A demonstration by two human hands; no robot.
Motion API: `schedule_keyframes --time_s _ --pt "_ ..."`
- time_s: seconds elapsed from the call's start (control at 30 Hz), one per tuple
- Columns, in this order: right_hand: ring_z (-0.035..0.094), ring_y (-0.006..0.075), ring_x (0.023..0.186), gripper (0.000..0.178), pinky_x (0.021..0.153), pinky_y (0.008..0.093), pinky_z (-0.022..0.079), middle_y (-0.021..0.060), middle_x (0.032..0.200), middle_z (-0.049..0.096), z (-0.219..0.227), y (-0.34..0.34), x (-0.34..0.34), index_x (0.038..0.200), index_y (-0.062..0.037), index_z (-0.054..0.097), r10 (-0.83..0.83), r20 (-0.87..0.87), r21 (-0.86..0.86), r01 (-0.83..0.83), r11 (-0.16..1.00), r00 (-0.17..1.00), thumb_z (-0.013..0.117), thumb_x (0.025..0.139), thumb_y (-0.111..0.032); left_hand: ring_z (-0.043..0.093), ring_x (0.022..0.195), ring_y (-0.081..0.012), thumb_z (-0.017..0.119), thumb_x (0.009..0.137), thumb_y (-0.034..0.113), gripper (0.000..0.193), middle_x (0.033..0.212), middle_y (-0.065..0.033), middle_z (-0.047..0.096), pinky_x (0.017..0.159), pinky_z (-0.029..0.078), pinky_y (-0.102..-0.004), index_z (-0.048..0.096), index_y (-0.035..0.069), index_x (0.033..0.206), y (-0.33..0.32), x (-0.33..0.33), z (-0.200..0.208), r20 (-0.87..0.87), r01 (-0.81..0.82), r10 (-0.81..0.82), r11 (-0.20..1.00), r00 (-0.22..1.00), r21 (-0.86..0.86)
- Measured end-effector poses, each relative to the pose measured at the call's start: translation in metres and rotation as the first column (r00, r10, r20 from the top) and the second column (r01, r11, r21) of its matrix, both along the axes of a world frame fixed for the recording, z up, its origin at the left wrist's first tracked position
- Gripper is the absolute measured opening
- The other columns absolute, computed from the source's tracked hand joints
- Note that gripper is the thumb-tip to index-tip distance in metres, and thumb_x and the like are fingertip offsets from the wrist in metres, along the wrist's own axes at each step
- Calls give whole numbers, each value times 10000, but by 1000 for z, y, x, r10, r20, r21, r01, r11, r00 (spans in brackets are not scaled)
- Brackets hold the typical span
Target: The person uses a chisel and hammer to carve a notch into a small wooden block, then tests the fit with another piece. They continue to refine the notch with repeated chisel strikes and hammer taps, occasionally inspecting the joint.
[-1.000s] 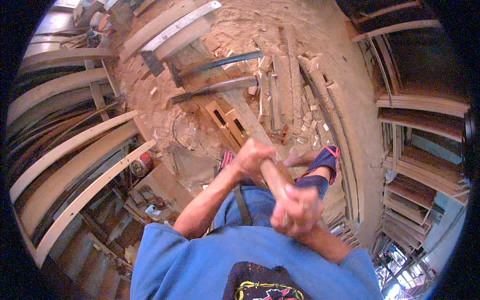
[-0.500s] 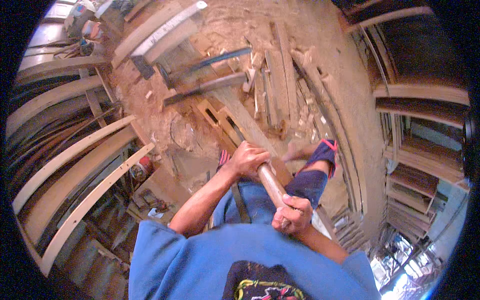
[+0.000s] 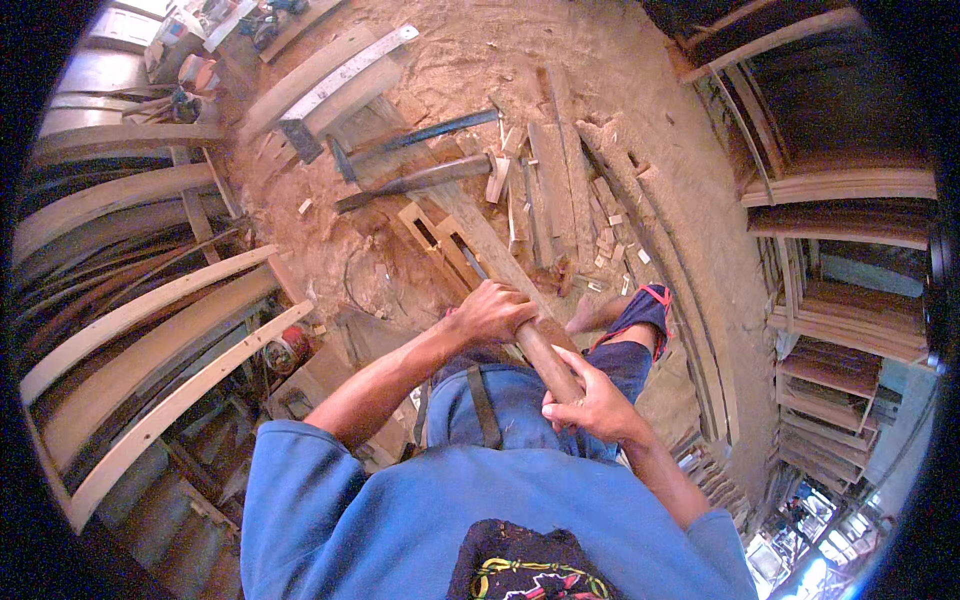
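My left hand is closed around the lower part of a long-handled chisel. Higher up, near the handle's butt end, my right hand grips it with the thumb laid along the wood. The tool slants away from my body, and its narrow metal blade reaches a slot in a light wooden piece. Two long slots show in that piece; how deep the tip sits is hidden. Beneath it lies a wide board.
Beyond the slotted piece lie a dark tapered wooden tool and a blue metal bar. Offcuts and sawdust cover the ground. Curved planks stand at left, stacked boards at right. My bare foot rests near the board.
My right hand has shifted its hold, from a fist over the butt end to a looser grip with the thumb extended. My left elbow has moved outward; the left hand keeps its grip.
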State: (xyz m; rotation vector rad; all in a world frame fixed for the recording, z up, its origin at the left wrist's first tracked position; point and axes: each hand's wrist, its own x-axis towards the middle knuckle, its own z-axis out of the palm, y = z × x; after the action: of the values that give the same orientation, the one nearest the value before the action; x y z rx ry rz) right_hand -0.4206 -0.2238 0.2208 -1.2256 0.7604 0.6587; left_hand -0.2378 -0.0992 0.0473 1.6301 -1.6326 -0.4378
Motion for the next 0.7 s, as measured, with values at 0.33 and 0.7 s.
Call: schedule_keyframes --time_s 0.33,0.7 --pt "624 182 1022 861 917 339 505 129 1208 632 28 -10 -56 1556 -34 279 31 193 -290 27 957 981 674 792 -59 704 749 -271 668 751 235 200 834 -70 652 591 585 -412 640 118 911 -30 -21 50 355 -32 65 995 933 -98" --pt "663 354 1087 546 949 429 523 207 1141 659 86 -9 7 1209 -68 590 379 400 -786 99 611 835 846 747 -209 690 701 -322 757 644 217 255 742 -90 673 633 551 -449 646 126 855 -17 -16 39 -199 -54 59 998 978 32"
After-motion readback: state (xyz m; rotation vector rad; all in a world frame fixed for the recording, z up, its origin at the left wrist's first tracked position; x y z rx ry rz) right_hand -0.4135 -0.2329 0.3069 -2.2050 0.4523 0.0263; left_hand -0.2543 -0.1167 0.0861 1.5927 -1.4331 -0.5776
